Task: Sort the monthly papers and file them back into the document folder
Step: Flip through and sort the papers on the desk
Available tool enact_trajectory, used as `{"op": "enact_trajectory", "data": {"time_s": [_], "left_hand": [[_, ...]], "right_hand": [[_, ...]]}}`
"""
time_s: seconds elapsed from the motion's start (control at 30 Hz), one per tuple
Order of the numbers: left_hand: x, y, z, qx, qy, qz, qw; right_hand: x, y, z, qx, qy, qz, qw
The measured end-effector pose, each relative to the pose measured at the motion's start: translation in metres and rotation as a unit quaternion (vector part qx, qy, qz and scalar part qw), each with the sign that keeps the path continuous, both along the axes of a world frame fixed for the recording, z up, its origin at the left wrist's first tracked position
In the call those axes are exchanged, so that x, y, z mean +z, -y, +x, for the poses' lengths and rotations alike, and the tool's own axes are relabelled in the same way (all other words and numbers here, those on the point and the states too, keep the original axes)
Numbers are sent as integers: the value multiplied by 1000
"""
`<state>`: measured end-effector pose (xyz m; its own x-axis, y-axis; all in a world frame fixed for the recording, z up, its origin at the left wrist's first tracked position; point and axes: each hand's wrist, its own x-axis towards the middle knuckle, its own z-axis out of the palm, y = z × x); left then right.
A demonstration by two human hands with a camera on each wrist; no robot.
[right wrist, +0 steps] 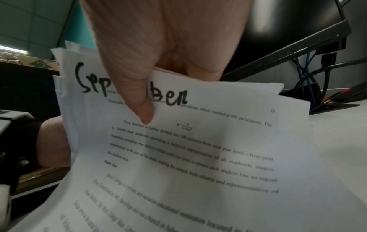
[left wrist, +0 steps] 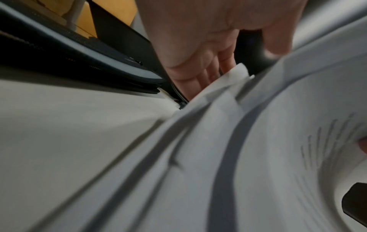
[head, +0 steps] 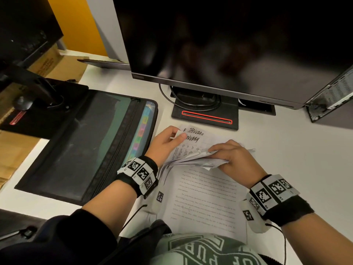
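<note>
A fanned stack of printed papers [head: 193,159] sits on the white desk in front of me. My left hand [head: 168,142] pinches the top corner of sheets headed "January" [head: 193,137]. My right hand [head: 227,155] grips a folded-back bundle of sheets from above; in the right wrist view its thumb [right wrist: 143,100] presses on a page marked "September" [right wrist: 178,141]. In the left wrist view my left fingers [left wrist: 200,75] touch the paper edges [left wrist: 236,75]. The black zippered document folder [head: 86,142] lies open at the left, its coloured tabs [head: 141,131] showing.
A monitor [head: 229,44] on a black stand [head: 205,115] rises right behind the papers, with cables around the base. A second monitor base [head: 38,104] overlaps the folder's far left corner. A computer case [head: 332,96] stands far right. Cardboard boxes [head: 57,64] sit left.
</note>
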<state>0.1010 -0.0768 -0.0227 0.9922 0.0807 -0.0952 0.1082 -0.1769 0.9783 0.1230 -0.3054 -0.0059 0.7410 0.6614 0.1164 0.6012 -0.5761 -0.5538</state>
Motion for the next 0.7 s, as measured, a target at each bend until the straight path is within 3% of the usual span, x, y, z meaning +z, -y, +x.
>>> {"op": "enact_trajectory", "data": {"time_s": [0.23,0.37,0.47,0.7], "left_hand": [[-3,-3,5,-40,-58,91,993],[-3,-7,7,-77,-124,210,967],[5,-10,6,-32,-98,186,977],[40,-45,12,102,-69,33,992]], "right_hand": [[4,0,1,7,32,10,999],[4,0,4,12,32,8,999],[4,-1,11,15,8,-10,1000],[17,-9,18,10,-62,-72,995]]}}
